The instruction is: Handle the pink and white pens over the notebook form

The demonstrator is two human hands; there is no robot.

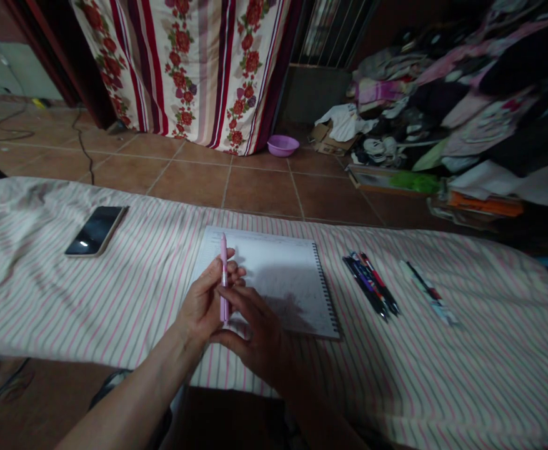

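My left hand (205,303) is closed around a pink pen (224,259), which stands nearly upright over the near left part of a spiral notebook (283,275). My right hand (255,331) touches the lower end of the same pen with thumb and fingertips pinched on it. The notebook lies with a white page up on a pink-striped cloth (114,294). Both hands hover just above the page's near left corner.
A dark phone (95,230) lies face up on the cloth to the left. Several pens (372,284) lie right of the notebook, with another pen (428,292) farther right. Beyond are a tiled floor, a floral curtain (189,69), a purple bowl (283,145) and a clothes pile (465,100).
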